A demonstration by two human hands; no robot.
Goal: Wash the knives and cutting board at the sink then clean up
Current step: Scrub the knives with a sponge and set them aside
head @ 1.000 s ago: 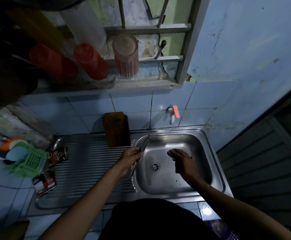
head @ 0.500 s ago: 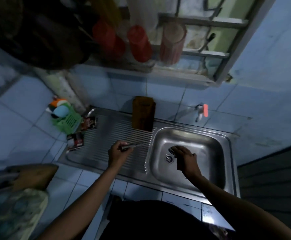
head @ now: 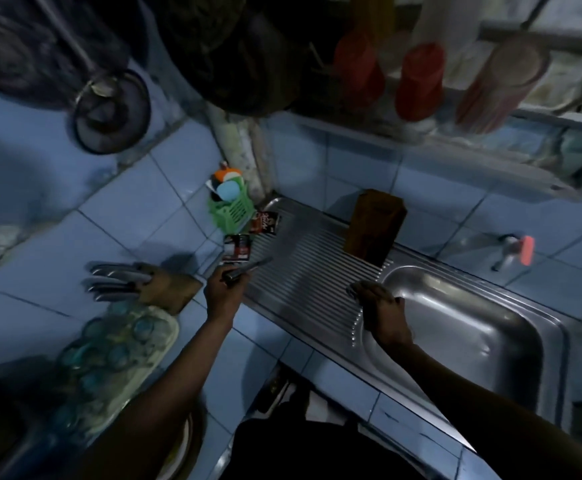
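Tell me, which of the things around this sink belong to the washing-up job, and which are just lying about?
Part of the job:
- knife, gripped by the left hand
- cutting board, leaning against the wall tiles
- sink, its edge under the right hand
- knife block holding more knives
- tap

Just lying about:
- green basket
- two sachets
- red cups
- strainer

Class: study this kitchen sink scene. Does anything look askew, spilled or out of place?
Two small dark packets lie on the drainboard's left end, odd beside washing-up. The cutting board leans upright against the tiles, seemingly deliberately.
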